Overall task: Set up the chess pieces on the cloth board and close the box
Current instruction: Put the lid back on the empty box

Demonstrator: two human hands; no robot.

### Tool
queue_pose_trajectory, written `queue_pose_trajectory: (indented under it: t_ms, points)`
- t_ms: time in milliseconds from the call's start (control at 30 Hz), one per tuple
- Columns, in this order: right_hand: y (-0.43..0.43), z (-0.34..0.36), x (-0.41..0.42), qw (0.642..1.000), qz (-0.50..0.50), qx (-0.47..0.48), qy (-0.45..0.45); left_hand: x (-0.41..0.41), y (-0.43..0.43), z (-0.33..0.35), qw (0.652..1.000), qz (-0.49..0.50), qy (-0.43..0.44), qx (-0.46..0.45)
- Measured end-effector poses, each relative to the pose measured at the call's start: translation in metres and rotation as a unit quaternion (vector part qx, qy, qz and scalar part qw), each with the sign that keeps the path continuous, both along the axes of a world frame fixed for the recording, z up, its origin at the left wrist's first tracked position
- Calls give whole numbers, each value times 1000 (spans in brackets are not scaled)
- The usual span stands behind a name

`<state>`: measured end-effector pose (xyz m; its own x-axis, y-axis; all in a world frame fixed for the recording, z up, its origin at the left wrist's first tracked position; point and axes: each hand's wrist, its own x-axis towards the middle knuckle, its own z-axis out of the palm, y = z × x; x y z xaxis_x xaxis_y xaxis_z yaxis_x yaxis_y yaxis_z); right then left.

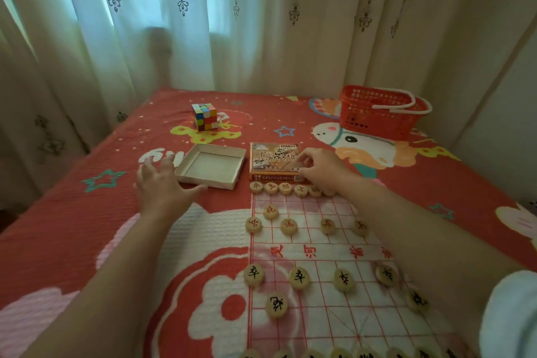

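A white cloth board (pixel 325 293) with red grid lines lies on the bed, with round wooden chess pieces (pixel 299 277) standing on it in rows. Red-lettered pieces (pixel 271 188) line its far edge. Beyond the board rests the printed orange box lid (pixel 270 160), face up. My right hand (pixel 322 169) lies on the lid's near right corner with its fingers pinched on the edge. To the lid's left sits the empty open box tray (pixel 210 166). My left hand (pixel 162 185) hovers just left of the tray, fingers spread and holding nothing.
A coloured puzzle cube (pixel 204 117) stands behind the tray. A red plastic basket (pixel 377 113) with white handles sits at the back right. The red patterned bedspread (pixel 87 227) covers the bed; curtains hang close behind and to both sides.
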<state>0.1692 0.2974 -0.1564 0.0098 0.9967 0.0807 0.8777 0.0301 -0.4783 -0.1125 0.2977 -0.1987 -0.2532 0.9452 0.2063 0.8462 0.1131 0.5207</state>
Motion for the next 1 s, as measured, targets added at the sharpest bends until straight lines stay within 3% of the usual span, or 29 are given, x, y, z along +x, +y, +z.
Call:
queue_pose_trajectory:
  t_ms: [100,567,700,800,1000]
  points:
    - [7,-4,0,999,-11,-29,-33,-3,15,-5,999,-26,17,-43]
    - [19,-9,0,995,-9,-45,-86,28,14,1,992,11,125,5]
    - [21,-12,1,996,-11,-47,-76,58,14,5,981,-109,134,92]
    - [21,-12,2,996,-11,-53,-72,89,21,9,969,-187,160,32]
    - [22,-16,4,997,-16,-64,-44,114,40,16,955,-202,201,-80]
